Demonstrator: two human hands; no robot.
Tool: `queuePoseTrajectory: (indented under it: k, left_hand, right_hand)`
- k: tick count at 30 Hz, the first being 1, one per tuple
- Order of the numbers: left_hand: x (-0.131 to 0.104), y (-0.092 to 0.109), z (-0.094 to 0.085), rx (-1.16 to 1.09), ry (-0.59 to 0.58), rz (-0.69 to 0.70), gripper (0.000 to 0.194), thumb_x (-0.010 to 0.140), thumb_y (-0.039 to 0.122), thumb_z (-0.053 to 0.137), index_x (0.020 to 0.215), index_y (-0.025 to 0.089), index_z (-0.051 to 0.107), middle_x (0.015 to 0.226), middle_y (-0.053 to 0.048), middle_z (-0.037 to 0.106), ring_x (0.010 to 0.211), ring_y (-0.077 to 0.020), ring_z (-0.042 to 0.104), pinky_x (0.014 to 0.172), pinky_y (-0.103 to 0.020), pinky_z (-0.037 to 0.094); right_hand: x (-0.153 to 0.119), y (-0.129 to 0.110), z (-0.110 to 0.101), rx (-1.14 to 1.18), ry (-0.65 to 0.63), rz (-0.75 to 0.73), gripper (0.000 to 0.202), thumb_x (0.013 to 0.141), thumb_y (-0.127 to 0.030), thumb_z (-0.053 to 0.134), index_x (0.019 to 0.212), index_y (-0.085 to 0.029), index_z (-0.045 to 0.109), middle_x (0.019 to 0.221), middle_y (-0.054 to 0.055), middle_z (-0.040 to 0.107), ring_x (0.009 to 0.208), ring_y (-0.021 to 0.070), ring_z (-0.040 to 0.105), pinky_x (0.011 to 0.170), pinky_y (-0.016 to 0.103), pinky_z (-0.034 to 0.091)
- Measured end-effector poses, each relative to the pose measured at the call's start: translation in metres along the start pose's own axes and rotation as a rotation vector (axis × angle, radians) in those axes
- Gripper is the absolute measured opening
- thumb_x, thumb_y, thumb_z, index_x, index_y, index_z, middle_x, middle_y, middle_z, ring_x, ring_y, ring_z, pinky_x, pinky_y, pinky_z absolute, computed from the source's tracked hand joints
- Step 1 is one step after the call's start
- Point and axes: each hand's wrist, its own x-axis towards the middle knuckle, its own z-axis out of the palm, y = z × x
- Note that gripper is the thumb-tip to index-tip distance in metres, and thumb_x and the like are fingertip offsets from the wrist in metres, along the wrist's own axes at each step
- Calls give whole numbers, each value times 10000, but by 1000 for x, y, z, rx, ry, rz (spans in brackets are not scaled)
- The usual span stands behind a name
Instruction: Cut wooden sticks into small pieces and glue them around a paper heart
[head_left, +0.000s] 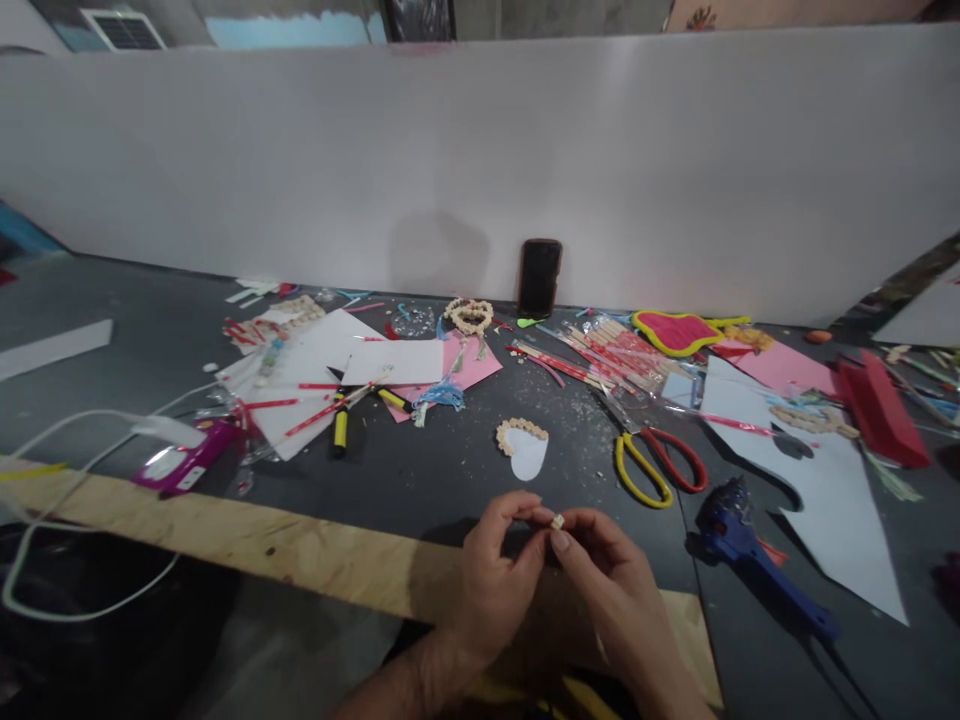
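Near the table's front edge, my left hand (499,555) and my right hand (611,575) meet with fingertips pinched together. Between them is a small cream-coloured piece (557,521), too small to name, and both hands appear to grip it. Just beyond my fingers lies a white paper heart (531,458), its upper left edge lined with small beige pieces (517,427). To the right rest scissors (652,460) with one yellow and one red handle. Further right, a dark blue glue gun (761,565) lies on its side.
A phone (539,278) leans on the white partition (480,160). Behind the heart are a beaded heart ornament (469,316), red-wrapped sticks (607,350) and a pink heart with yellow trim (676,332). Left are white papers (300,420), a yellow-black marker (340,425) and a purple device (191,460) with white cable.
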Motion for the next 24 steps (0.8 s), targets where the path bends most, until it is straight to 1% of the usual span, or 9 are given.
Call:
queuePoseTrajectory:
  k: [3,6,9,12,14,17,19,22,24]
  left_hand:
    - [2,1,-1,86,-1,87,235,788,139,572,1006,224,546,889,-8,665,882,-141,620,852,-297,472]
    - [6,5,-3,137,-41,157,308,780,90,542,1053,232,527,960,-14,646,879,-130,618,832,-280,486]
    - [19,10,-14,237,-109,248,327,783,91,535,1081,225,523,1121,-56,580,919,-141,600,834,-293,493]
    - [45,13,-32,458,-226,357,295,808,121,523,1091,202,535,1179,-90,551,1123,-207,505,977,-384,412]
    - [69,14,-42,589,-333,428,299,825,137,508,1120,182,533,1195,-111,544,1159,-224,474,1003,-402,386]
    - [105,11,-49,708,-512,538,375,807,190,564,1180,191,520,1258,-113,522,1228,-251,412,1048,-427,328]
    - [125,5,-48,747,-622,552,476,779,311,625,1226,210,498,1321,-120,479,1287,-282,346,1067,-467,284]
    - [146,-6,-44,749,-737,550,639,729,464,655,1281,209,457,1373,-146,433,1332,-312,279,1080,-513,217]
    - [155,-13,-43,728,-783,548,703,709,500,662,1301,194,439,1382,-162,421,1342,-313,264,1085,-507,202]
  right_hand:
    - [1,1,4,-15,15,-10,236,741,-408,651,812,-183,639,775,25,658,739,152,605,676,248,485]
    - [6,1,0,-88,21,-44,234,767,-407,618,844,-187,626,804,30,665,753,156,618,684,254,491]
    - [21,-4,-13,-392,63,-170,238,804,-405,557,886,-188,613,814,40,670,719,151,619,650,250,487]
    - [44,-10,-28,-911,43,-354,230,852,-368,472,899,-193,615,814,43,670,695,146,608,631,248,461]
    - [60,-13,-32,-1066,9,-395,208,849,-335,469,885,-200,624,818,44,671,708,155,604,635,257,441]
    - [81,-13,-29,-1174,-22,-399,183,839,-300,478,862,-206,634,822,52,673,733,176,602,641,275,411]
    - [90,-12,-23,-1249,-37,-395,176,841,-292,480,837,-208,635,814,54,674,739,185,603,636,279,394]
    - [99,-11,-15,-1344,-47,-374,158,840,-277,488,812,-218,632,812,49,678,745,183,607,622,269,373]
    - [102,-11,-12,-1399,-40,-357,146,837,-265,493,809,-223,630,802,48,678,730,178,606,603,264,359]
